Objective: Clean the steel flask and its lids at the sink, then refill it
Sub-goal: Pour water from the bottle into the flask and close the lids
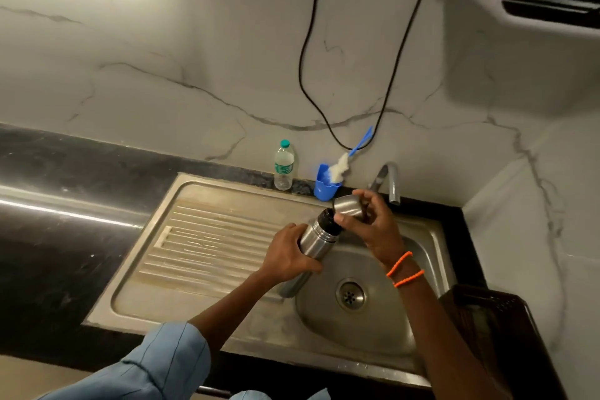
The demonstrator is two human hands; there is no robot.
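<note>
Your left hand (287,252) grips the cylindrical brushed-steel flask (316,239) around its body, holding it tilted over the stainless-steel sink (324,328), its black neck pointing up and away from you. Your right hand (370,221) holds the rounded steel cup lid (347,206) just off that neck, fingers curled around it. Beyond your right hand stands the curved chrome tap (389,178); just beyond the lid, a blue plastic cup (324,187) holds a blue-handled bottle brush (344,162), with a clear plastic water bottle (283,167) beside it.

A clear plastic bottle (283,166) with a green cap stands at the desk's far edge, just left of a blue cup (325,186) holding a brush (344,162). Black cables (305,52) hang above.
</note>
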